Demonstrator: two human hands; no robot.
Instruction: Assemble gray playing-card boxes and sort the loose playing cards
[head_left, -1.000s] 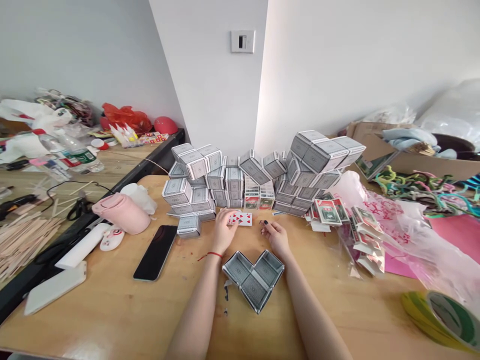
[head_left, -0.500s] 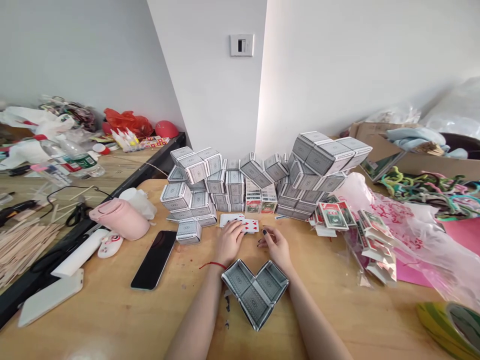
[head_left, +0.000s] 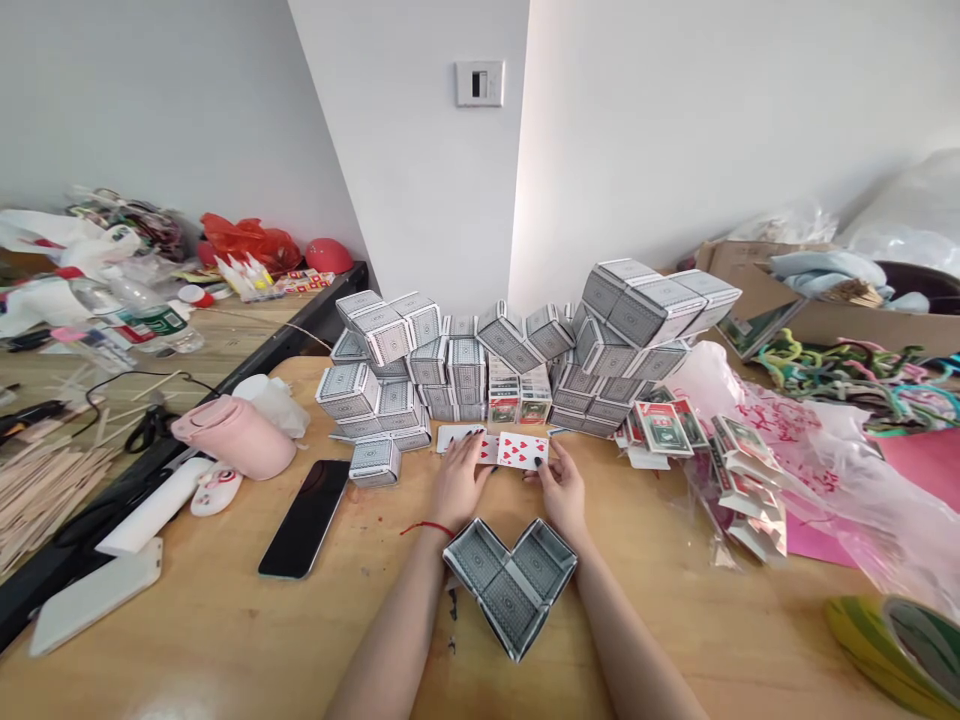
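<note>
A playing card with red hearts (head_left: 523,451) lies face up across the front of the folded-card structure. My right hand (head_left: 561,490) pinches its right end between thumb and fingers. My left hand (head_left: 457,482) is closed over the left part of the cards, thumb at their near edge. Another red-pip card is partly covered by it, and a white card edge (head_left: 452,436) shows beyond its fingers. Between my forearms sits a heart-shaped open box (head_left: 511,603) made of grey patterned cards.
Behind my hands stand stacked grey card blocks (head_left: 466,372). On the left lie a black phone (head_left: 305,520), a pink bottle (head_left: 238,440) and a white phone (head_left: 97,598). To the right are card boxes (head_left: 664,428), plastic film (head_left: 810,450) and a tape roll (head_left: 877,650).
My right hand has taken hold of a hearts card, which has shifted right from beside my left hand. The left hand stays over the cards, and the view has tilted slightly.
</note>
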